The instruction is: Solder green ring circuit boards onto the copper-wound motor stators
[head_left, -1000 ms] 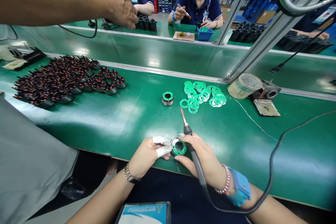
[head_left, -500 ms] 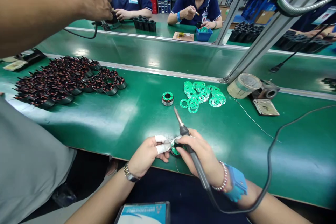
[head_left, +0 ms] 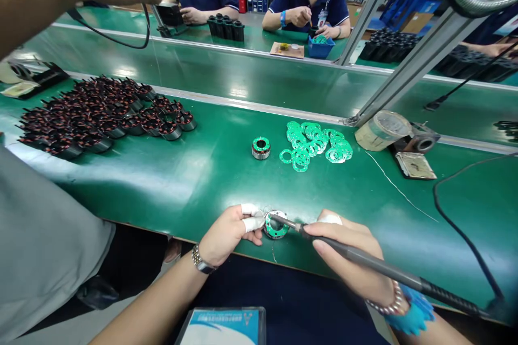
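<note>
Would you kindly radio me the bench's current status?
Left hand at left edge of green-topped ring. Right hand holding soldering iron. Iron's tip over ring's face, shaft partly covering its opening.

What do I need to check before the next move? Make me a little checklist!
1. Left hand at the edge of the ring-shaped part: ok.
2. Right hand holding the soldering iron: ok.
3. White covers on the left thumb and a finger: ok.
4. Left fingertips well away from the iron's tip: not ok, they're close.
5. Iron hot: cannot tell.
6. Other ring-shaped part apart from both hands: ok.
</note>
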`<action>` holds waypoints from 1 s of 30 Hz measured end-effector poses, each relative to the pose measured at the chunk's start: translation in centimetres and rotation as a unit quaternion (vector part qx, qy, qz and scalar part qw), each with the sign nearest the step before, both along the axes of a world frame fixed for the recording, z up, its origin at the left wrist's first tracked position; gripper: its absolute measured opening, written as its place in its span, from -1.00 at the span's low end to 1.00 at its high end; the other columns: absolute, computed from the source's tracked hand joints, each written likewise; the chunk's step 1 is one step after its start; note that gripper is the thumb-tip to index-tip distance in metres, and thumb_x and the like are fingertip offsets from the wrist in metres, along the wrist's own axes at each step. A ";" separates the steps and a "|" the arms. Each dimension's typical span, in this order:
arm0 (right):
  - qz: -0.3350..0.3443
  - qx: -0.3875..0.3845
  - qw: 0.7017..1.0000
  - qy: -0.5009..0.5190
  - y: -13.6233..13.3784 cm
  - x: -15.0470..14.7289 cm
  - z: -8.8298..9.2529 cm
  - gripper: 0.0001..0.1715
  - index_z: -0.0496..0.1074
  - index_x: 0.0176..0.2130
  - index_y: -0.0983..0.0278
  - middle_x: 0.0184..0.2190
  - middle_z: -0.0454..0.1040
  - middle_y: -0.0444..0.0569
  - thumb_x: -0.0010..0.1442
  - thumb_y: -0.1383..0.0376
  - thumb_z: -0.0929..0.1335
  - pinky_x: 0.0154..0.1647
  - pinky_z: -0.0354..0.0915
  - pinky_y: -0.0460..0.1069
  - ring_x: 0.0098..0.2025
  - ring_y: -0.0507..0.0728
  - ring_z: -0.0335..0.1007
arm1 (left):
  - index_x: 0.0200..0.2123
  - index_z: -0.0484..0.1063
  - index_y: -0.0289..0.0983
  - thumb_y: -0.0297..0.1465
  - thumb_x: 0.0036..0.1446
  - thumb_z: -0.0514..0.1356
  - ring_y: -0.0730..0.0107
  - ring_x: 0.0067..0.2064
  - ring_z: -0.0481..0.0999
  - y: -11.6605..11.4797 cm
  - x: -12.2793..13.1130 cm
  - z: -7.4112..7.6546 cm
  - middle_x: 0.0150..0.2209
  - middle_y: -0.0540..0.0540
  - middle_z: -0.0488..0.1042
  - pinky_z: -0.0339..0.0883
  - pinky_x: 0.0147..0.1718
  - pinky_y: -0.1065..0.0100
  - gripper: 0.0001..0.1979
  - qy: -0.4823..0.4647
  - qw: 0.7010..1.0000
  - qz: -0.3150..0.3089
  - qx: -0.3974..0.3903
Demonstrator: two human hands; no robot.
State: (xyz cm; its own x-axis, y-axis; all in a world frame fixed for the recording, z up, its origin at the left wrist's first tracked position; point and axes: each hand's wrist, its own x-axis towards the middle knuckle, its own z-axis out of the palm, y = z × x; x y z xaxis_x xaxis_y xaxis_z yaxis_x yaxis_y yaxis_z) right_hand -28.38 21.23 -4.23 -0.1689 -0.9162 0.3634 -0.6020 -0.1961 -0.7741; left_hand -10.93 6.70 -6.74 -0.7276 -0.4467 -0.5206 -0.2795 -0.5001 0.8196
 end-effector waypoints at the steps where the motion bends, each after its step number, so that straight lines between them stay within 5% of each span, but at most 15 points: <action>1: 0.003 0.006 1.000 -0.007 -0.1 0.1 0.1 -0.79 0.46 -0.24 0.27 -0.52 0.40 -0.06 0.09 0.42 0.30 -0.54 0.21 -0.07 -0.53 0.02 0.26 | -0.52 0.34 -0.36 -0.38 -0.08 0.22 0.53 -0.55 0.38 0.0 0.0 0.0 -0.58 0.00 0.37 0.34 -0.47 0.43 -0.84 -0.001 1.000 0.000 -0.001; 17: 0.021 -0.026 0.999 -0.005 -0.4 -0.1 0.4 -0.77 0.43 -0.18 0.30 -0.46 0.41 -0.04 0.10 0.41 0.31 -0.47 0.24 -0.08 -0.47 0.02 0.30 | -0.51 0.33 -0.35 -0.40 -0.05 0.19 0.52 -0.54 0.38 0.0 0.1 -0.2 -0.58 0.01 0.36 0.37 -0.48 0.41 -0.87 -0.001 1.000 -0.003 -0.007; 21: 0.076 -0.033 0.996 0.032 -2.0 -0.2 0.0 -0.82 0.37 -0.19 0.29 -0.46 0.41 -0.07 0.15 0.41 0.28 -0.41 0.27 -0.09 -0.44 0.02 0.31 | -0.49 0.34 -0.35 -0.40 -0.03 0.18 0.53 -0.55 0.37 0.0 0.0 -0.3 -0.58 0.01 0.36 0.36 -0.48 0.42 -0.88 0.004 1.000 -0.009 -0.010; 24: 0.160 0.030 0.983 0.085 -3.8 -0.3 -0.1 -0.74 0.31 -0.17 0.30 -0.24 0.41 0.04 0.08 0.45 0.31 -0.16 0.29 -0.02 -0.15 0.10 0.29 | -0.47 0.34 -0.35 -0.39 -0.02 0.18 0.53 -0.54 0.37 0.1 0.0 -0.4 -0.58 0.02 0.35 0.37 -0.47 0.42 -0.88 0.001 1.000 -0.011 -0.019; 27: 0.222 0.075 0.964 0.130 -5.0 -0.4 0.1 -0.63 0.28 -0.13 0.30 -0.12 0.35 0.08 0.02 0.48 0.33 -0.04 0.25 0.05 0.00 0.16 0.19 | -0.39 0.36 -0.33 -0.37 0.02 0.16 0.47 -0.50 0.40 0.0 0.6 -0.7 -0.54 -0.01 0.38 0.38 -0.45 0.38 -0.87 -0.021 0.995 -0.007 -0.098; 30: 0.224 0.085 0.960 0.142 -5.3 -0.6 0.2 -0.63 0.26 -0.12 0.29 -0.14 0.34 0.06 0.04 0.47 0.33 -0.05 0.25 0.04 -0.03 0.15 0.20 | -0.30 0.41 -0.29 -0.40 0.06 0.15 0.38 -0.33 0.46 0.1 1.8 -1.0 -0.38 -0.09 0.47 0.37 -0.31 0.35 -0.87 -0.003 0.951 -0.025 -0.309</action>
State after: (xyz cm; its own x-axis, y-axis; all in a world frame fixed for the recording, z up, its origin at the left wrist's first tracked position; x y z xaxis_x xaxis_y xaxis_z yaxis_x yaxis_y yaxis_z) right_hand -29.01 15.88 -4.07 0.3399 -0.9241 0.1749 -0.6781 -0.3697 -0.6352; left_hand -9.08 6.76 -7.76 -0.7537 -0.6337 -0.1743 -0.2959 0.0903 0.9509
